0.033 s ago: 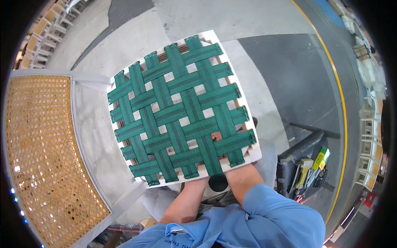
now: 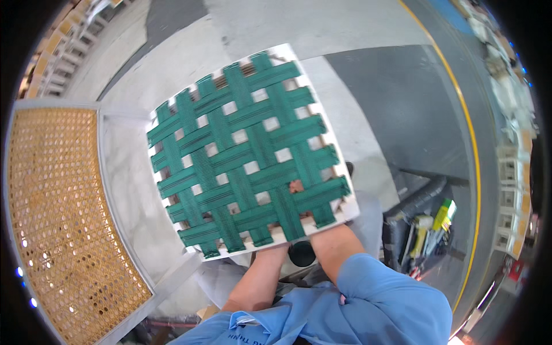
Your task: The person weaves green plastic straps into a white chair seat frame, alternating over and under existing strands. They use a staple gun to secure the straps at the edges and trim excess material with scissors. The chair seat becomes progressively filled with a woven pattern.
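Observation:
A chair seat (image 2: 251, 167) of woven green webbing on a white frame fills the middle of the head view, its near edge toward me. My left forearm (image 2: 261, 276) and my right forearm (image 2: 336, 247) reach beneath that edge, so both hands are mostly hidden. Bits of skin from a hand (image 2: 296, 186) show through gaps in the webbing on the near right. Whether the fingers grip anything cannot be seen. Between the forearms sits a dark round piece (image 2: 302, 253). To the left, a cane backrest (image 2: 60, 213) in a pale frame joins the seat.
At the right, a dark padded holder (image 2: 397, 230) contains several tools and a yellow-green box (image 2: 444, 214). A yellow line (image 2: 468, 109) crosses the grey floor (image 2: 402, 103) beyond it. Rows of pale chairs (image 2: 69, 57) stand far left, with more pale furniture (image 2: 509, 190) along the right rim.
The seat and floor sit slightly farther left in the picture, and the view is a little blurred. Both forearms stay under the seat's near edge.

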{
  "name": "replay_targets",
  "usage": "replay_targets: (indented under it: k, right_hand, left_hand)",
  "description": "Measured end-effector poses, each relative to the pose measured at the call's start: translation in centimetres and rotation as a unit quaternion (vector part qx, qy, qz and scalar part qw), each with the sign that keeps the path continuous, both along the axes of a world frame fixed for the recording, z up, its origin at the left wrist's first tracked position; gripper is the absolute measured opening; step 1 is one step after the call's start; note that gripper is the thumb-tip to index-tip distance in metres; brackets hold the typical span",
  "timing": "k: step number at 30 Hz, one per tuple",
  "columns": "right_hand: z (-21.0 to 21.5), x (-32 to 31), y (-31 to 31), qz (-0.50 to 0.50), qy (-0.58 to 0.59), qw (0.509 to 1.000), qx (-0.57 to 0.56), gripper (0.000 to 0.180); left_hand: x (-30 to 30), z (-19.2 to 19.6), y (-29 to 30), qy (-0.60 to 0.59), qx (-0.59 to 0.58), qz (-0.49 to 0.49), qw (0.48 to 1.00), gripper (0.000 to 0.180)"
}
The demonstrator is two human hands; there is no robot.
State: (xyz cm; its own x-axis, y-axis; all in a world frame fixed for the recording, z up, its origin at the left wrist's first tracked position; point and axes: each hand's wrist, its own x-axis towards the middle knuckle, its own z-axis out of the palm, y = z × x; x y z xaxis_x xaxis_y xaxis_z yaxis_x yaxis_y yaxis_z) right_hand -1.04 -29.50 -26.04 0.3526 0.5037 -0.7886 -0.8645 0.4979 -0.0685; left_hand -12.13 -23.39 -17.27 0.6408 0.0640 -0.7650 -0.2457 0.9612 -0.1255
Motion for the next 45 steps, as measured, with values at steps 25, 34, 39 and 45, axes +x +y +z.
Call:
replay_targets:
  k: [25,34,39,45]
  right_hand:
    - [19.4,1.9,-45.5,0.366,-0.212,0.458,-0.782,0.055]
    - [29.9,0.5,-39.9,0.364,-0.42,0.459,-0.693,0.099]
    - [38.1,-0.1,-26.6,0.392,-0.395,0.675,-0.484,0.048]
    - [37.3,-6.0,-16.0,0.404,-0.385,0.762,-0.33,0.028]
  left_hand:
    - [3.3,-2.2,-0.9,-0.054,0.045,-0.062,0.996,0.011]
    - [2.1,-1.8,-1.3,-0.261,-0.079,0.024,0.962,0.048]
    - [2.8,-3.7,-0.6,-0.076,0.005,0.064,0.995,0.049]
    - [3.3,-2.2,-1.3,-0.06,-0.015,0.066,0.996,0.047]
